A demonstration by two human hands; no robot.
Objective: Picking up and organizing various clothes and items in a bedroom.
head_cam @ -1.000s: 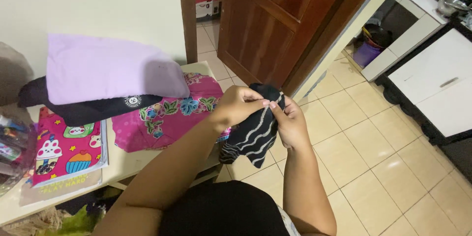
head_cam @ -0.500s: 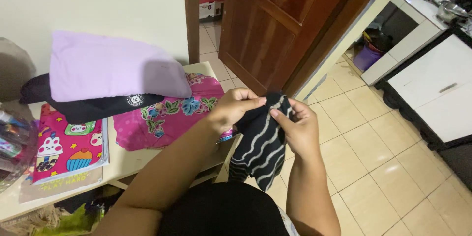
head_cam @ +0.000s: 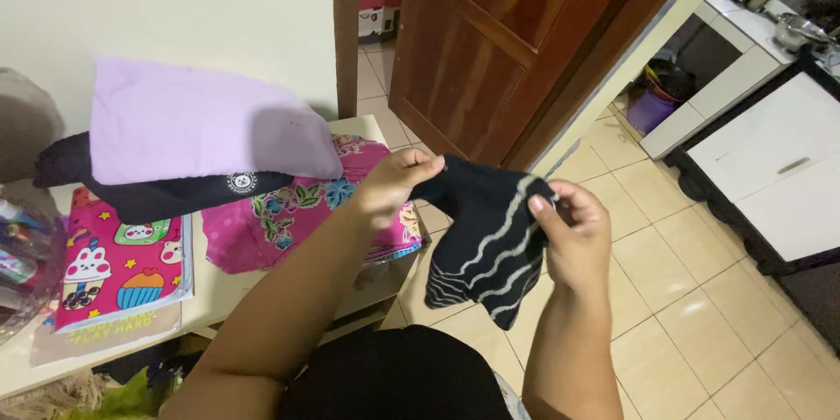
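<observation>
Lavender fabric, a folded cloth point(head_cam: 206, 122), lies at the far left of the low table point(head_cam: 219, 284), resting on a black garment point(head_cam: 153, 192) with a small round white emblem; below these sits a pink picture book point(head_cam: 114, 267) printed with cupcakes, and just beside it a pink floral cloth point(head_cam: 297, 210) spreads toward the table's right edge. Moving right, the left hand point(head_cam: 389, 185) is raised over that edge and pinches one upper corner of the dark striped cloth point(head_cam: 486, 236) between thumb and fingertips, the remaining fingers curled. The cloth, dark navy or black with pale wavy stripes, hangs in the air in front of the person's body, above the tiled floor point(head_cam: 682, 297) and clear of the table. Further right, the right hand point(head_cam: 573, 232) clamps the opposite upper corner, thumb pressed on top of the fabric and fingers closed behind it. Both grasps are narrow pinches, closed firmly on the fabric, not open. Judged from the posture, the step in hand is spreading the cloth out between the two hands; the top edge is taut but the lower part hangs crumpled. The next move would call for keeping both pinches closed and aligning the corners evenly. Behind stand a brown wooden door point(head_cam: 516, 35) and, at far right, white cabinets point(head_cam: 779, 166).
</observation>
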